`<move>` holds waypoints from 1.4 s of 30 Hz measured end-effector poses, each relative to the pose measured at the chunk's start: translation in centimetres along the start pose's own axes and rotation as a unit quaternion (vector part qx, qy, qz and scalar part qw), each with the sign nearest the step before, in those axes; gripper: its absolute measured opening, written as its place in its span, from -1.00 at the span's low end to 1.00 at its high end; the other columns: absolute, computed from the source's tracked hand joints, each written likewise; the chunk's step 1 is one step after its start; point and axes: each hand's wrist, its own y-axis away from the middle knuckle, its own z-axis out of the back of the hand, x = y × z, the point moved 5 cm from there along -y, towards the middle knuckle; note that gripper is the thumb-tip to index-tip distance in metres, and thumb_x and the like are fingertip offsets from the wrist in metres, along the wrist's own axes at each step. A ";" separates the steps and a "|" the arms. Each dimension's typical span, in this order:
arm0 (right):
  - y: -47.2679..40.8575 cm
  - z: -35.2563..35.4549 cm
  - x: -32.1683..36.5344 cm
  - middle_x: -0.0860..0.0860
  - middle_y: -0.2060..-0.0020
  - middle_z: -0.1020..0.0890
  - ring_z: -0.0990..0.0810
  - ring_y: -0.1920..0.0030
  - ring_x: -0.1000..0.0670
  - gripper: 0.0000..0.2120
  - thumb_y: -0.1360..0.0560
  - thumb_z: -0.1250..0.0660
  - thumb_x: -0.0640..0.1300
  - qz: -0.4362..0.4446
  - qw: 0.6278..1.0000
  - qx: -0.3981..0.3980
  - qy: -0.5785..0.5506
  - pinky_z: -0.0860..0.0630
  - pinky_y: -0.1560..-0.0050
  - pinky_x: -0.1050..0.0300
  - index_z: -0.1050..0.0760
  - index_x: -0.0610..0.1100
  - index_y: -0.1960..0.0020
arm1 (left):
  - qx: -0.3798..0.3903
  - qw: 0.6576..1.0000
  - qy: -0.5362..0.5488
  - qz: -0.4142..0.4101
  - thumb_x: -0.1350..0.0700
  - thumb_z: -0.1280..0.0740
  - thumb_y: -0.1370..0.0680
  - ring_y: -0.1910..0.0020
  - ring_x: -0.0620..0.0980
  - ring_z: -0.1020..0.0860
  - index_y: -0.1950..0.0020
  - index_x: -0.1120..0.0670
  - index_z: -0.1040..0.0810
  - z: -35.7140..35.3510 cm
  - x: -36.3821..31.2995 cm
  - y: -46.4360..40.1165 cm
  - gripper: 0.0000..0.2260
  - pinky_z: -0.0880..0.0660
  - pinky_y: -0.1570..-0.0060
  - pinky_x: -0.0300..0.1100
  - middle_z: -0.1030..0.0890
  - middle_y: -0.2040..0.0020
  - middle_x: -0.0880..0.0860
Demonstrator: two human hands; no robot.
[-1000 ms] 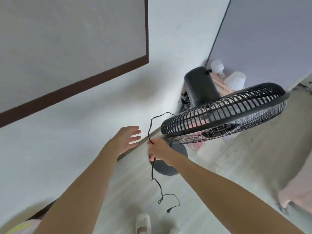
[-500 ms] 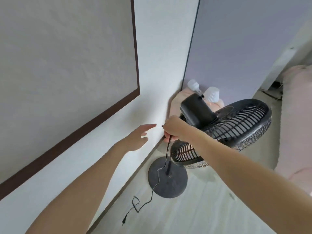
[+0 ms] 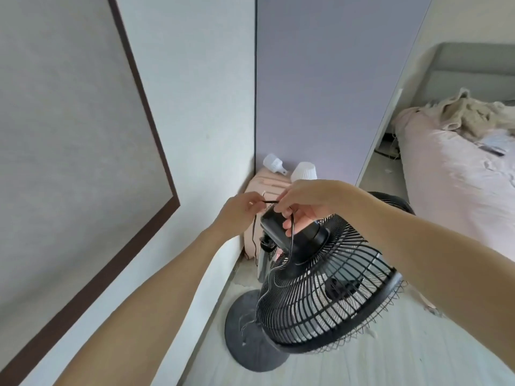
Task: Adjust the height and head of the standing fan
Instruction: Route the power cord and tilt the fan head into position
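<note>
your left hand (image 3: 239, 211) and right hand (image 3: 303, 200) pinch the thin black cord (image 3: 291, 235) above the black plastic standing fan (image 3: 320, 280); top-heavy, so grip its motor housing (image 3: 281, 228).

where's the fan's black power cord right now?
Head view, centre: the thin black power cord is stretched between the left hand and right hand, above the black fan motor housing, then drops behind the grille.

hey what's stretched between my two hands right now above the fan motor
In the head view, a short taut run of the fan's black cord spans from your left hand to your right hand.
</note>
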 end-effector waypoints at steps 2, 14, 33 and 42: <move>-0.7 1.1 -1.0 -0.07 0.47 -0.42 -0.62 0.46 -0.06 -0.95 -0.55 -0.17 -0.31 -0.030 0.999 0.025 0.008 -0.65 0.27 -0.03 -0.38 -0.25 0.09 | 0.007 1.000 0.017 -0.003 0.13 -0.29 -0.54 0.21 -0.08 -0.49 0.09 0.09 -0.60 -0.2 0.1 -1.4 -0.90 -0.32 0.18 -0.23 -0.55 0.24 -0.08; -1.0 8.5 -0.2 -0.14 0.38 -0.45 -0.31 0.52 0.00 -0.67 -0.54 -0.17 -0.19 -0.137 0.875 -0.127 0.446 -0.35 0.58 0.27 -0.45 -0.32 -0.24 | 0.241 0.940 -0.179 -0.162 -0.16 -0.46 -0.31 -0.42 0.04 -0.18 -0.46 -0.13 -0.15 -6.4 -1.7 -7.2 -0.19 -0.18 -0.35 0.07 -0.28 -0.45 0.00; -5.8 14.1 2.9 -0.12 -0.42 -0.35 -0.35 -0.37 -0.17 -0.56 -0.54 -0.09 -0.27 0.057 0.824 -0.443 0.349 -0.31 -0.32 -0.03 -0.27 -0.14 -0.42 | 0.201 0.978 0.024 -0.042 -0.05 -0.36 -0.45 0.37 -0.07 -0.42 0.30 0.10 -0.50 -8.0 0.3 -13.2 -0.75 -0.32 0.30 -0.24 -0.45 0.41 -0.04; -8.2 10.3 -5.7 -0.13 0.07 -0.66 -0.63 0.17 -0.03 -0.66 -0.50 -0.23 0.01 -0.084 0.970 -0.163 0.160 -0.61 0.17 0.18 -0.50 -0.26 -0.07 | 0.232 0.949 0.175 0.122 0.27 -0.39 -0.40 0.42 -0.06 -0.47 0.34 0.14 -0.57 -10.0 1.7 -14.6 -0.88 -0.42 0.36 -0.29 -0.55 0.48 0.00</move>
